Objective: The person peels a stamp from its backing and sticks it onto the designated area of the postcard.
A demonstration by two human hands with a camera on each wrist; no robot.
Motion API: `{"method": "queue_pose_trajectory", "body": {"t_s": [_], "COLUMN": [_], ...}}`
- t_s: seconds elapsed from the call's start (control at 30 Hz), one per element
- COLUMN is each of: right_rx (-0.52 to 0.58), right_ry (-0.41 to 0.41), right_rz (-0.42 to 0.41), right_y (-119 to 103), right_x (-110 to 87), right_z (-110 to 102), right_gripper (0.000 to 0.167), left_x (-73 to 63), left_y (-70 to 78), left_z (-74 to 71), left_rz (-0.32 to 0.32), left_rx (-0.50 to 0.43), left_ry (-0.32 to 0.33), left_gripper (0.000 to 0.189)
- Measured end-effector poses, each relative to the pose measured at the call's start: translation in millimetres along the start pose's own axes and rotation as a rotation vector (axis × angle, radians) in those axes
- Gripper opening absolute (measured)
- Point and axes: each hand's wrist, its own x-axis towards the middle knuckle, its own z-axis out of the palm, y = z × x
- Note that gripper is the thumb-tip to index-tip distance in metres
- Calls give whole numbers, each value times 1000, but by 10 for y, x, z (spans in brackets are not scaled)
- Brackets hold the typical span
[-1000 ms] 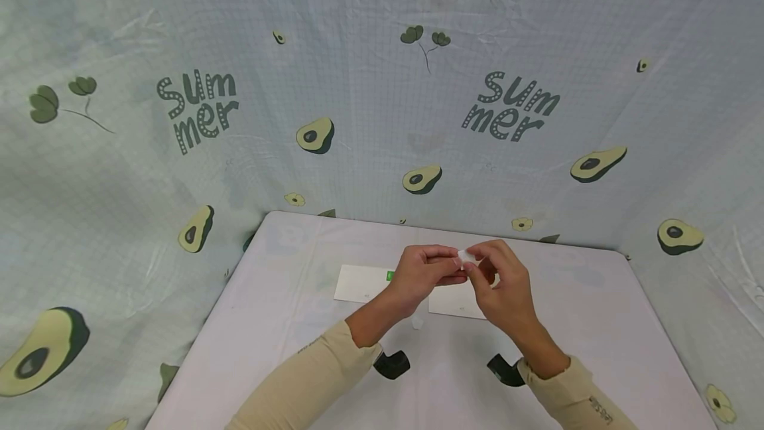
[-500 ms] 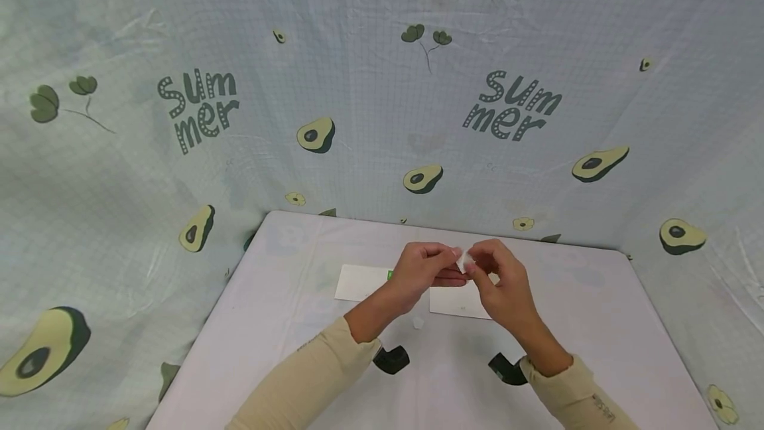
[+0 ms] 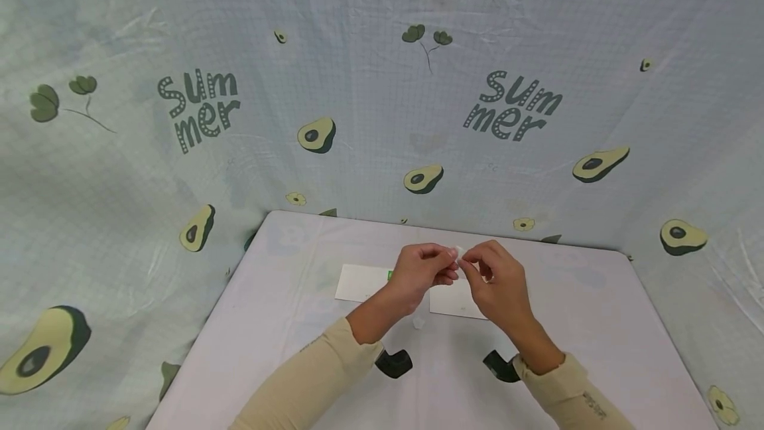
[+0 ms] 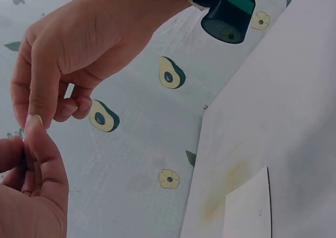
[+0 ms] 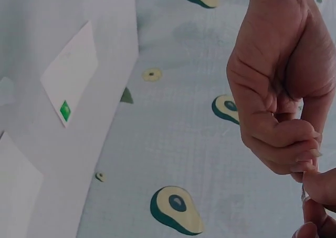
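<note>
Above the table, my left hand (image 3: pixel 413 276) and right hand (image 3: pixel 500 287) meet at their fingertips. Between them they pinch a small white piece (image 3: pixel 459 252), thin like paper or film; its kind cannot be told. Fingers cover most of it. In the left wrist view my right hand (image 4: pixel 79 49) comes from the top and my left hand (image 4: pixel 37 196) from below, thumbs and forefingers close together. In the right wrist view a sliver of the white piece (image 5: pixel 303 192) shows between the fingertips of my left hand (image 5: pixel 281 91) and my right hand (image 5: pixel 321 196).
Two white cards lie on the table (image 3: pixel 286 350) behind the hands: a left card (image 3: pixel 357 284) with a green mark, and a right card (image 3: pixel 456 302). A small pale scrap (image 3: pixel 418 323) lies nearer. Black wrist cameras jut inward at both wrists. A printed cloth (image 3: pixel 370 85) hangs behind.
The white piece has turned between my fingertips and shows less now. My right fingertips have shifted slightly left, closer to the left ones. Cards and scrap stay put.
</note>
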Motion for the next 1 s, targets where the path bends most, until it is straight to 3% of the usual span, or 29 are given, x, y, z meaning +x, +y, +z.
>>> {"method": "queue_pose_trajectory", "body": {"t_s": [0.17, 0.27, 0.7, 1.0], "right_rx": [22, 47, 42, -15], "right_ry": [-19, -39, -113, -182], "right_rz": [18, 11, 14, 70], "right_y": [17, 31, -5, -39], "right_x": [14, 25, 106, 117], "right_z": [-2, -11, -74, -100], "right_gripper": [19, 18, 18, 13], "left_x": [3, 3, -17, -35], "left_y": [-40, -46, 23, 49], "left_z": [-3, -20, -101, -98], "left_rz": [-23, -24, 128, 193], "left_rx": [-124, -132, 132, 256], "left_ry": [-35, -60, -177, -173], "left_gripper": [18, 20, 26, 26]}}
